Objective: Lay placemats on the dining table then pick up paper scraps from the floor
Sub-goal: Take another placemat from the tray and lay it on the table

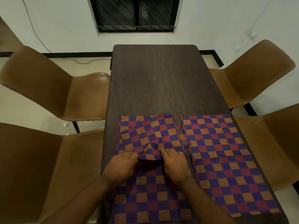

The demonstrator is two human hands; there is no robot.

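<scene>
Both hands are at the near end of a dark wooden table (153, 78), close together and gripping the same rumpled placemat (153, 135). The left hand (120, 165) pinches the near edge of that checked cloth between thumb and curled fingers. The right hand (174, 164) curls its fingers over the same edge just beside it. The cloth bunches up between the two hands and spreads away from the fingertips in skewed, overlapping folds.

Under the wrists and forearms lies a flat placemat (152, 196) of the same purple, red and orange check. Just to the right of the right hand, a strip of matching cloth (226, 151) runs along the table's edge. A faint line crosses it level with that hand, so it may be two mats laid end to end.

Beyond the fingertips the tabletop is bare wood.

Four brown chairs (48, 86) stand around the table, two on each side of the hands. Far to the left of the left hand, small white paper scraps (66, 124) lie on the pale floor by a chair leg.
</scene>
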